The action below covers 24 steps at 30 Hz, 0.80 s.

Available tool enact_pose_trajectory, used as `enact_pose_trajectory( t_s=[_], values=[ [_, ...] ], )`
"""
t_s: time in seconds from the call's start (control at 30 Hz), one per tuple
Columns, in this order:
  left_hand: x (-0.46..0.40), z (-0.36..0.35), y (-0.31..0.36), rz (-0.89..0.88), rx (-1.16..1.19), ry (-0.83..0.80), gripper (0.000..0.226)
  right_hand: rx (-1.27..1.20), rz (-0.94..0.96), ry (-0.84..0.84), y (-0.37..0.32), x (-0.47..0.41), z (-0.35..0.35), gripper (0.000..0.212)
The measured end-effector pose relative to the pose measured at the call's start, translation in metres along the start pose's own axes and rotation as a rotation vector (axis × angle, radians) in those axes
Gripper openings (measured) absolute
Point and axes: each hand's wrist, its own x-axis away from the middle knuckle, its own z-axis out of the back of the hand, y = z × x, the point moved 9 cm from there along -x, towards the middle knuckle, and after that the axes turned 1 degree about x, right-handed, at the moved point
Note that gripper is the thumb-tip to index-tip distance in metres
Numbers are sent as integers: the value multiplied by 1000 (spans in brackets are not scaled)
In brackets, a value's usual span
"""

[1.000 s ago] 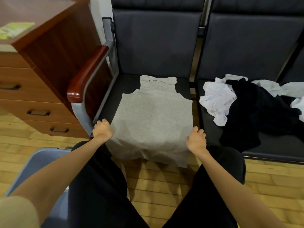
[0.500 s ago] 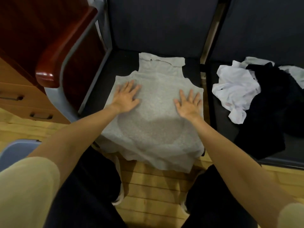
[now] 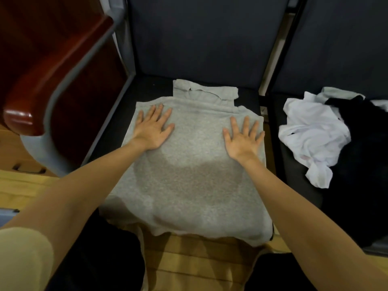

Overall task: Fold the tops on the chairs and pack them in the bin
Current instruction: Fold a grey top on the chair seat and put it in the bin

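Observation:
A grey sleeveless top [image 3: 189,175] lies spread flat on the left chair's dark seat [image 3: 151,87], its hem hanging over the front edge. My left hand [image 3: 154,128] presses palm down on its upper left part, fingers spread. My right hand [image 3: 243,137] lies flat on its upper right part, also with fingers apart. Neither hand grips the cloth. On the right chair [image 3: 294,177] a crumpled white top [image 3: 312,133] sits beside a black top [image 3: 361,156]. A sliver of the blue-grey bin [image 3: 7,212] shows at the left edge.
A glossy wooden armrest [image 3: 52,80] on a grey metal frame stands to the left of the seat. Behind it are wooden drawers [image 3: 23,164]. Wooden floor [image 3: 189,263] lies below, and my dark-trousered knees flank the chair's front.
My hands left the hem and slid up the grey top to its upper part, palms flat. The view has moved closer, and the bin has almost left the frame.

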Motion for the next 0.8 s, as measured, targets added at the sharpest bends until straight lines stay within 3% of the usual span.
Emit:
enact_pose_trajectory(
  t_s=[0.13, 0.23, 0.33, 0.4, 0.5, 0.6, 0.7, 0.8],
  values=[
    [-10, 13, 1, -41, -72, 32, 68, 20, 36, -53, -1, -11, 7, 62],
    [-25, 59, 12, -170, -47, 240, 54, -6, 60, 196, -4, -28, 48, 51],
    [-58, 92, 18, -208, 46, 380, 37, -275, 71, 360, -10, -55, 81, 39],
    [-86, 96, 23, -210, 115, 333, 36, -376, 155, 307, -21, -81, 88, 39],
    [-125, 92, 31, -240, 149, 210, 35, -336, 277, 233, -35, -116, 93, 35],
    [-150, 85, 33, -237, 142, 174, 36, -332, 309, 132, -39, -145, 87, 28],
    [-164, 75, 25, -227, 122, 156, 41, -282, 310, -63, -43, -164, 78, 37],
    [-173, 70, 18, -233, 147, 156, 38, -208, 345, -88, -46, -176, 81, 37]
  ],
)
